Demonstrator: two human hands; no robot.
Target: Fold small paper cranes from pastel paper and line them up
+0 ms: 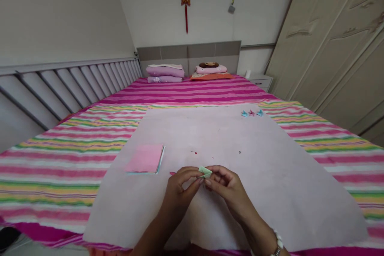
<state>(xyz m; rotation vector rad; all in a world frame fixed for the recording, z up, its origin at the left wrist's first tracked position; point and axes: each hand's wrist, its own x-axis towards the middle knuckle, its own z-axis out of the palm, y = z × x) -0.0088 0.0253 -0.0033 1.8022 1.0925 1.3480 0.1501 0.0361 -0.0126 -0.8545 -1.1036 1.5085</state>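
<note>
In the head view, I see both hands together at the lower center of the frame, pinching one small piece of green paper (205,172) between them. The left hand (181,186) has its thumb and fingertips on the paper's left side; the right hand (227,184) grips its right side the same way. The paper is folded to a point at its right end, but the fingers hide part of it from me. A bracelet (279,241) circles the right wrist at the bottom edge.

Below the hands I make out a pale sheet (285,184) spread over a striped bedcover (54,160). Left of center lies a paper stack (145,157), pink on top, with bluish edges showing beneath. A pink scrap (172,173) sits just beside the left hand, and a tiny red bit (194,152) lies above the hands, too small for me to identify.

Toward the upper right of the sheet, three small folded figures (251,113) stand in a row, blue, pink and blue. Folded bedding (165,73) rests at upper center against the headboard (174,53), and a wardrobe (336,44) fills the upper right.
</note>
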